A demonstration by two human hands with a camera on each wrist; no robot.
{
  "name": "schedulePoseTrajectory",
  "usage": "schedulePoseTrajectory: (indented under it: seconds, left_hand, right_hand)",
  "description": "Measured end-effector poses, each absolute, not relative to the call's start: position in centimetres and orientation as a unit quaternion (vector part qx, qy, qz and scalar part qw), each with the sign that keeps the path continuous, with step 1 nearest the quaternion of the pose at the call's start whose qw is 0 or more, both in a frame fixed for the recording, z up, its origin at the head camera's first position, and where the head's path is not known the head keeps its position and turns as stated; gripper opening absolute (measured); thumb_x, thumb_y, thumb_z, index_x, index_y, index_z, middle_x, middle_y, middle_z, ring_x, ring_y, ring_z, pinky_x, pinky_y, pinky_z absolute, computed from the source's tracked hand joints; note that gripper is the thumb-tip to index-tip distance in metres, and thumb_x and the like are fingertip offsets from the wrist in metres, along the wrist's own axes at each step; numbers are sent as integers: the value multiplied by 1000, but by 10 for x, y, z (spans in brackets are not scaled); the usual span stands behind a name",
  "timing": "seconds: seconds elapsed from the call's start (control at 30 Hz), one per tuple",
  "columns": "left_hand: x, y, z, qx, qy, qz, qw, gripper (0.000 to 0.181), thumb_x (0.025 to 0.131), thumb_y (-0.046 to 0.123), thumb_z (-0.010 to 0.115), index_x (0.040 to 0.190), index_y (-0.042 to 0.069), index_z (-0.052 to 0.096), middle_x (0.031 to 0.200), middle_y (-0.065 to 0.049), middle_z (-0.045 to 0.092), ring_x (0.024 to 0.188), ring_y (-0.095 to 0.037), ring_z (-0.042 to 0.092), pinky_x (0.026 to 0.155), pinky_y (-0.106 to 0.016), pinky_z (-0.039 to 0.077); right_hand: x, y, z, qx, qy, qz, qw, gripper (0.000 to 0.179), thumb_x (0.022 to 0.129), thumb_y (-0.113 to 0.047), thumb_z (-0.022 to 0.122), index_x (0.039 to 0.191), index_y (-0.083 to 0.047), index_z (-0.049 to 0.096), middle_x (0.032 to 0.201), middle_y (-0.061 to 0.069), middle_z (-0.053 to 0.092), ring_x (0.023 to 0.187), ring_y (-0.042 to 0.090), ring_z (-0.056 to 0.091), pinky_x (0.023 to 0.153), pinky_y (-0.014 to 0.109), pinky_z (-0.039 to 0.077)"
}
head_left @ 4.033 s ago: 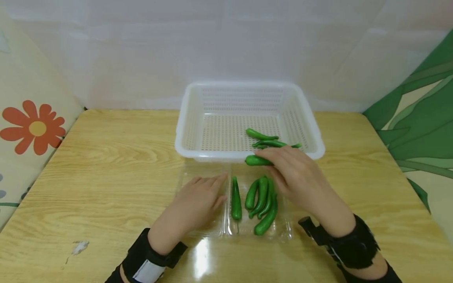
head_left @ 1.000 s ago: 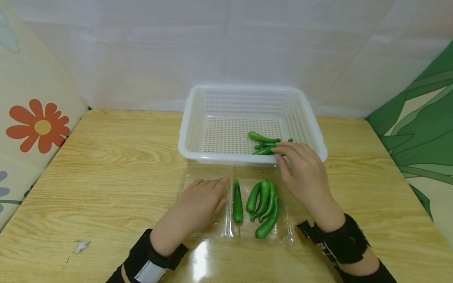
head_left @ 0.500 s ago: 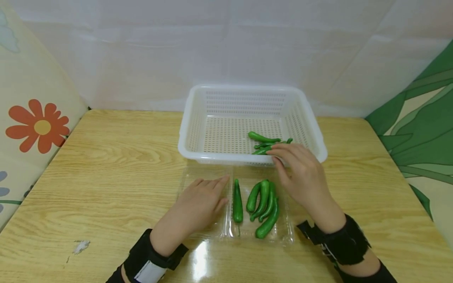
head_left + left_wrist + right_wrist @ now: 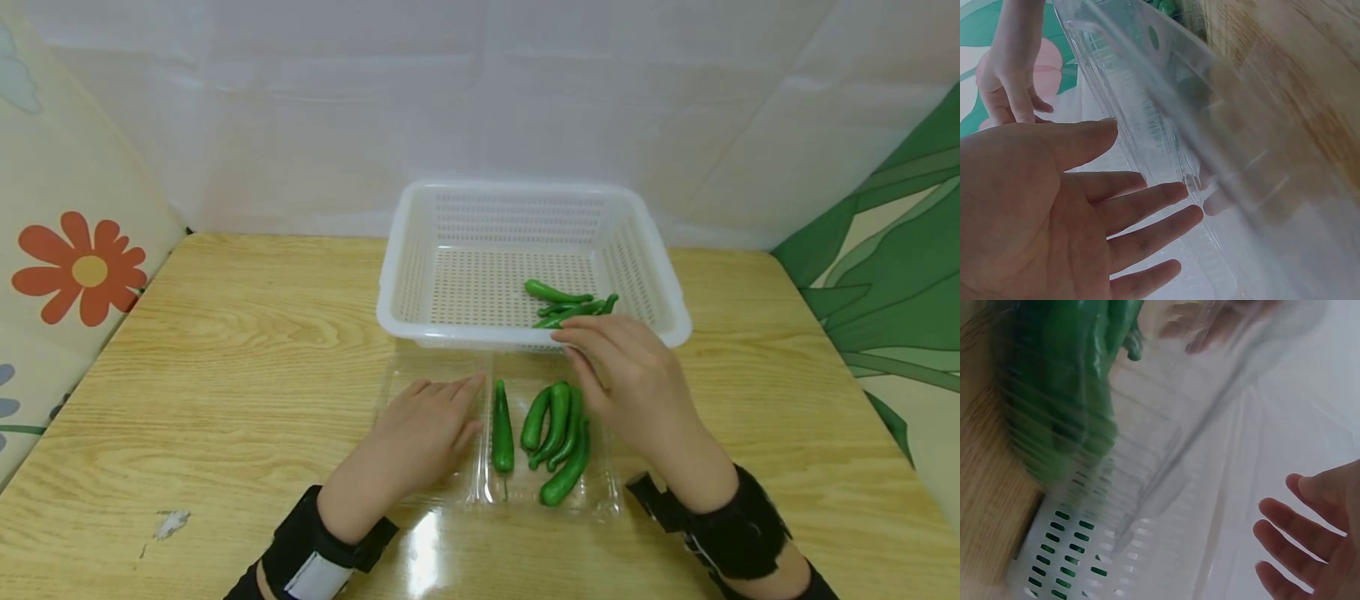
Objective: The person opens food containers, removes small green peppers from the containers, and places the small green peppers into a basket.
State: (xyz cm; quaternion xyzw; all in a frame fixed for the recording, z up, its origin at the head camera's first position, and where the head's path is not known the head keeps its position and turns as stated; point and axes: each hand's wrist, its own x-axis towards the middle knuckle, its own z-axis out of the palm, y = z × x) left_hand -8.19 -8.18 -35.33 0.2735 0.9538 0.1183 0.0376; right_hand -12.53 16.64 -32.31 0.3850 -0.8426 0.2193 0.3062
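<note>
1 wood-grain surface [image 4: 262, 333] carries the work. At its rear stands the white basket [image 4: 487, 335]; directly in front lies the clear container [image 4: 525, 492], its 2 halves side by side. The left hand [image 4: 423, 429] is over the left half, fingers loosely spread, holding nothing. Light pressure there should limit sliding. The right hand [image 4: 630, 371] is at the basket's front rim, thumb and fingers parted, with no pepper visible between them.

In the container's right half lie 4 curved peppers [image 4: 557, 417], clustered, and 1 straight pepper [image 4: 502, 429] set apart. Loose peppers [image 4: 555, 292] overlap near the basket's front right; their count cannot be told.

Judged step: picking from the basket. Fingertips should clear the rim, pinch 1 pepper mid-body and lift vertically; smooth skin may slip, and overlapping neighbours may drag.
</note>
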Motion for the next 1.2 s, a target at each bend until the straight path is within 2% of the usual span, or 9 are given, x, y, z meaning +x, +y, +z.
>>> schedulePoseTrajectory:
  seconds: [0.13,0.2,0.37,0.5,0.67,0.77,1.2]
  left_hand:
    - [-82,-81,-353,273,954,117,39,57,104,33,52,150,3,40,143,-12,54,127,-30,54,110,-47,38]
    - [-82,-81,-353,272,955,115,40,57,104,34,52,150,3,40,143,-12,54,127,-30,54,110,-47,38]
    - [-82,-81,-354,273,955,115,35,57,103,34,52,150,3,40,142,-12,54,126,-30,55,110,-47,39]
    - [-82,-82,-354,275,954,116,26,57,103,33,54,149,2,42,141,-13,55,125,-30,55,109,-47,40]
    - [-82,-83,-354,273,954,120,30,57,103,33,54,149,2,42,142,-13,55,126,-30,55,110,-47,39]
    - [-82,-83,-353,272,954,120,33,57,103,34,53,149,3,41,142,-13,54,127,-30,54,110,-48,39]
    - [-82,-83,-353,268,955,124,35,57,102,34,55,149,3,42,142,-12,55,126,-30,55,110,-48,39]
  right_hand:
    - [-121,163,-320,398,-837,213,308,19,91,-7,64,107,1,72,109,15,70,99,33,66,90,47,52]
    - [-118,161,-318,400,-840,205,304,20,94,-13,62,107,-1,73,109,15,70,100,33,66,90,48,52]
    - [-108,155,-314,404,-849,177,290,42,107,-32,43,107,-3,73,109,13,71,99,31,66,86,48,54]
    - [-103,152,-315,407,-858,163,267,51,108,-38,36,107,-4,73,108,11,71,99,29,66,86,47,54]
    - [-102,154,-317,406,-875,146,219,27,98,-28,60,109,-6,72,110,10,70,102,28,66,90,47,53]
    - [-104,155,-319,410,-881,138,192,26,88,-19,73,110,-6,72,110,9,70,104,28,65,93,47,52]
    - [-107,157,-323,429,-881,139,141,34,80,-12,81,112,-7,71,110,7,70,104,26,65,94,46,52]
